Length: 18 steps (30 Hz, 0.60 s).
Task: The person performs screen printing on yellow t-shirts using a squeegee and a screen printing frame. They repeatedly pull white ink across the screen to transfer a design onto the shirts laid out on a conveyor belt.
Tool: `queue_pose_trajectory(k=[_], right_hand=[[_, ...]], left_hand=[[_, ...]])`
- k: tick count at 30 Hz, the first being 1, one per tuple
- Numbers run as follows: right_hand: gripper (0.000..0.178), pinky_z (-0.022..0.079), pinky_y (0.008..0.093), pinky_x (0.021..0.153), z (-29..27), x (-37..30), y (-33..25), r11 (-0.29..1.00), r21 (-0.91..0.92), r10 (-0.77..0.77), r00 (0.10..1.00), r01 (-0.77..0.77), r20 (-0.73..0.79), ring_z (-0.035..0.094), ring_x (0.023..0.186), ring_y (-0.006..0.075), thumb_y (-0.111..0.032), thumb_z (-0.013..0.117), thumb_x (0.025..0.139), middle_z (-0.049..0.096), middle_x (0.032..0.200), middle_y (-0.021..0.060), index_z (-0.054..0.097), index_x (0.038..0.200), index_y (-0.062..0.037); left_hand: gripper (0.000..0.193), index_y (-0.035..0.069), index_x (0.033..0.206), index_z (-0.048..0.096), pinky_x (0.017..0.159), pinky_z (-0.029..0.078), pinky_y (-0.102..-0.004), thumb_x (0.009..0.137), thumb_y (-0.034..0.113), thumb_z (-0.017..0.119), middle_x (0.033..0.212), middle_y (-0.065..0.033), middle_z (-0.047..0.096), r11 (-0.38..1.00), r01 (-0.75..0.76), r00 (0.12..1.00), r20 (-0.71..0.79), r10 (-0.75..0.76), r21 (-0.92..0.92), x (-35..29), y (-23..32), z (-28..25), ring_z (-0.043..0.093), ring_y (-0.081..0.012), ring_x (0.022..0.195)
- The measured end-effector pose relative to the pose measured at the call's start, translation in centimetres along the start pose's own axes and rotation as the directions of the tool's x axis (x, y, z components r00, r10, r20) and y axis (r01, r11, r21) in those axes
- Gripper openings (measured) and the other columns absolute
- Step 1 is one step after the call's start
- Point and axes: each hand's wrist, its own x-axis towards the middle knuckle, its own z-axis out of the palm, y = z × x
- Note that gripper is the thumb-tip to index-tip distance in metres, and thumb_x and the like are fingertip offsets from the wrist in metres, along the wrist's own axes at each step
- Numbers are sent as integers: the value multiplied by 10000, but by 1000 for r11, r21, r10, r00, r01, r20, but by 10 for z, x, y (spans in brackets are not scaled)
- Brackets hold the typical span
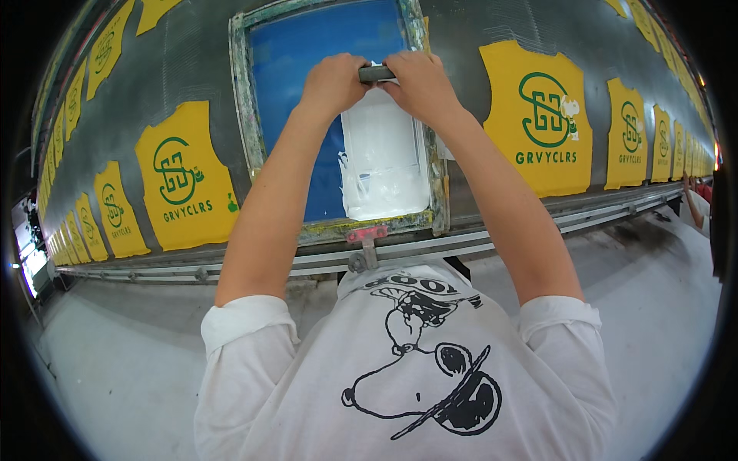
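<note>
Left yellow panel (184,177): green-printed fabric, flat on the dark table (201,61).
Blue screen (278,81): framed, on the table between the yellow panels.
Left hand (334,83): fingers curled closed around the left end of a grey bar handle (377,74), near the screen's far side.
White ink (384,157): spread over the screen's right part, thick toward the near edge; uneven hand pressure could streak it, overloading could spill it.
Right hand (419,83): fingers wrapped over the handle's right end.
Right yellow panel (538,115): green and white print; a drip could mark it.
</note>
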Motion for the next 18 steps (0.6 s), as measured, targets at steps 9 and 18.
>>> queue_pose_trajectory(k=[9, 18], right_hand=[[198, 436, 427, 756, 0, -136, -61, 998, 53, -33, 999, 34, -19, 574, 873, 294, -102, 709, 742, 563, 885, 86, 571, 881, -75], [186, 447, 444, 828, -19, -36, -16, 999, 11, -39, 993, 38, 112, 628, 924, 301, -160, 754, 778, 647, 883, 66, 630, 911, -121]], left_hand=[[301, 176, 1059, 757, 789, 563, -449, 759, 173, 779, 1065, -64, 731, 998, -56, 988, -142, 58, 17, -152, 33, 66, 693, -293, 986], [267, 249, 970, 786, 731, 560, -463, 823, 471, 760, 866, -91, 739, 998, 54, 986, 156, -58, 32, -48, 20, -11, 708, -341, 867]])
